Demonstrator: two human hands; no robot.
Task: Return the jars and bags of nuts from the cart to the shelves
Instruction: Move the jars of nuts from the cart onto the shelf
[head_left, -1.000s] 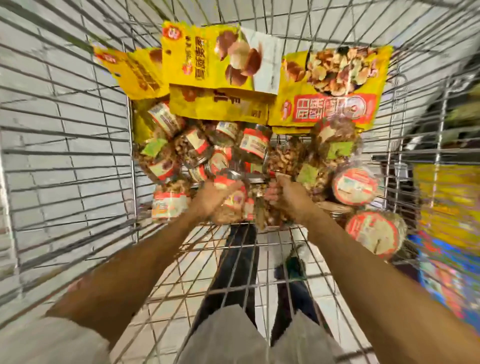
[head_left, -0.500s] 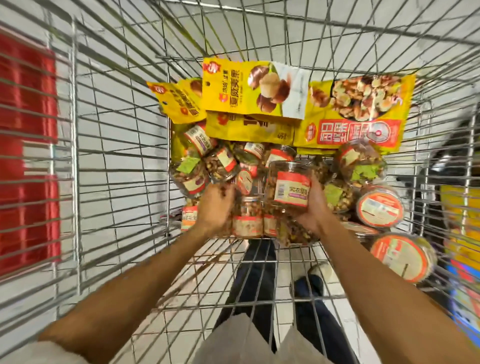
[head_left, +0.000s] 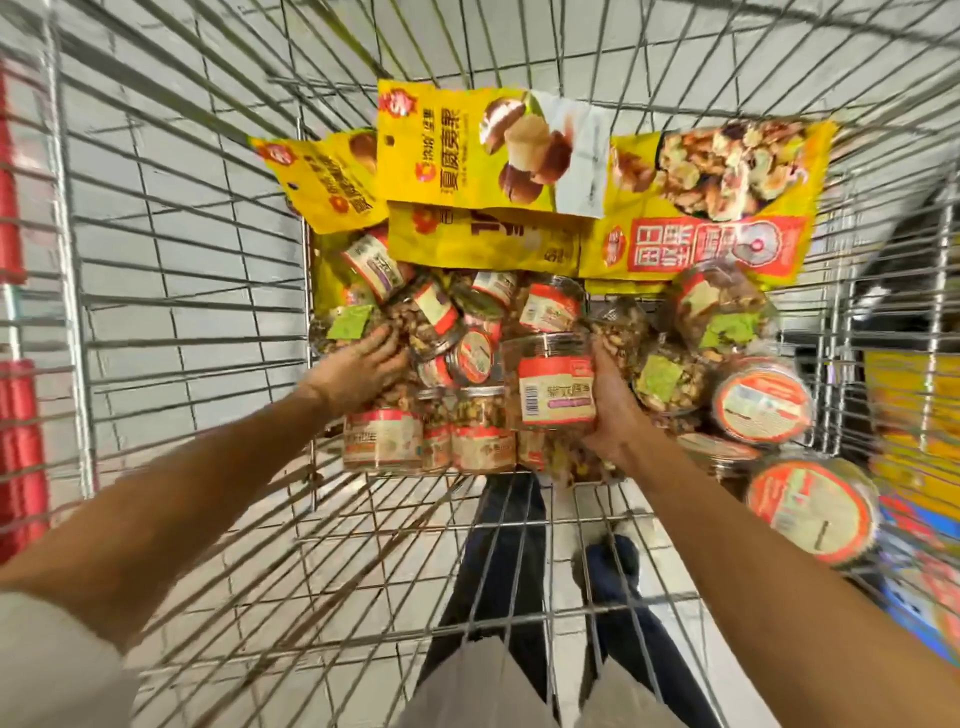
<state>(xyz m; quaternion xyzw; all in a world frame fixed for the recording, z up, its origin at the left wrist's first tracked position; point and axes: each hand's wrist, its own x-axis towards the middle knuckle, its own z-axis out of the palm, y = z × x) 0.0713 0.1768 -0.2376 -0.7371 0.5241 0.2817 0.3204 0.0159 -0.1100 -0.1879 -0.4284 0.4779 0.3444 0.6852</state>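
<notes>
Inside the wire cart (head_left: 171, 291) lies a heap of clear nut jars with red-and-cream labels, and yellow nut bags (head_left: 467, 150) lean against the far end. My right hand (head_left: 610, 410) grips one upright jar (head_left: 553, 384) by its right side, raised a little above the heap. My left hand (head_left: 358, 366) reaches into the left of the pile, fingers spread over a jar with a green tag (head_left: 353, 325); whether it grips that jar is unclear. Upright jars (head_left: 384, 436) stand in a row at the near edge of the pile.
Large round jars (head_left: 810, 509) lie on their sides at the cart's right. Shelf goods in yellow and blue (head_left: 914, 415) show through the right wall, something red (head_left: 15, 415) through the left. My legs show below the cart floor (head_left: 363, 561).
My right hand has lifted its jar slightly out of the heap and turned the label toward me. My left hand has moved up and left from the front row onto the green-tagged jar.
</notes>
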